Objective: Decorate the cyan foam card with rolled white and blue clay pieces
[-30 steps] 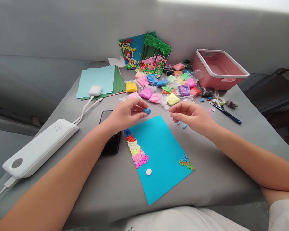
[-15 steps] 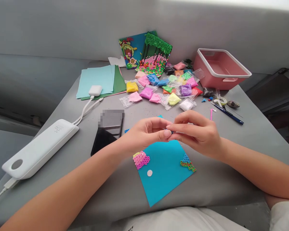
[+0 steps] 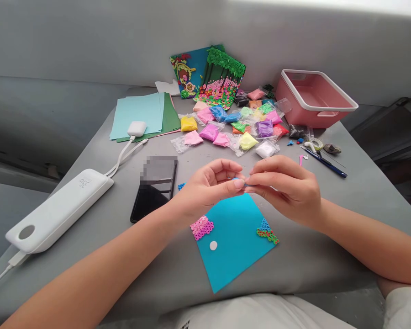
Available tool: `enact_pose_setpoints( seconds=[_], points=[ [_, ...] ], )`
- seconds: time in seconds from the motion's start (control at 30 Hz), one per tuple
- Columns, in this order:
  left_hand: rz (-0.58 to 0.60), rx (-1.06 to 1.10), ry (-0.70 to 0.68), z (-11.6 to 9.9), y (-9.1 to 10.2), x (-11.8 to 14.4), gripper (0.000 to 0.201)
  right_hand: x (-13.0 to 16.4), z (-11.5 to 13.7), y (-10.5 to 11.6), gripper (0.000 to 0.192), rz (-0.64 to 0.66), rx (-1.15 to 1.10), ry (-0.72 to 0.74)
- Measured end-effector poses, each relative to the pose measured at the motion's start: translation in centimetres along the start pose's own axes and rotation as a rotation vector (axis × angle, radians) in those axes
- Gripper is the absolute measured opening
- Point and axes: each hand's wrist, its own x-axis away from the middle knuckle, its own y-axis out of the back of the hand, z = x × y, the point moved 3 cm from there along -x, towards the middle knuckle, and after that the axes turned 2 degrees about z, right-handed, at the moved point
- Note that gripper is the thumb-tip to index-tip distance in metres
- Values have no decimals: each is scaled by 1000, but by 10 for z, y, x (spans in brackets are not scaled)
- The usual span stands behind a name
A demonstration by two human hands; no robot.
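Between my two hands is a small piece of blue modelling clay (image 3: 245,184), mostly covered by fingers. My left hand (image 3: 210,185) pinches it between thumb and fingers. From the other side, the fingertips of my right hand (image 3: 287,189) close on it as well. Both hands hover over the far corner of a bright blue card (image 3: 233,246). Pink and magenta ring-shaped pieces (image 3: 202,227) cover its left corner. At its right corner sit blue, green and red rings (image 3: 267,231). A white clay disc (image 3: 213,246) lies flat near the left edge.
Several bagged clays (image 3: 209,131) spread behind my hands, with a pink basket (image 3: 315,114) to their right. Decorated cards (image 3: 222,75) lean at the back. A phone (image 3: 154,192), power bank (image 3: 61,210) and coloured paper (image 3: 137,109) lie left; a blue pen-like tool (image 3: 325,163) lies right.
My hands have drawn slightly apart, the right one shifting rightward. More of the blue clay shows between the fingertips. The card and its pieces stay in place.
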Motion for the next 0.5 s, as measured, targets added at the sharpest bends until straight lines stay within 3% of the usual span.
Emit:
enact_pose_setpoints(
  seconds=[0.27,0.5],
  points=[
    [42,86,75,6,-4,1,40,6,-3,-8,28,97,99,82],
    [44,-31,50,4,0,0,45,6,-1,-5,21,18,52,101]
  ],
)
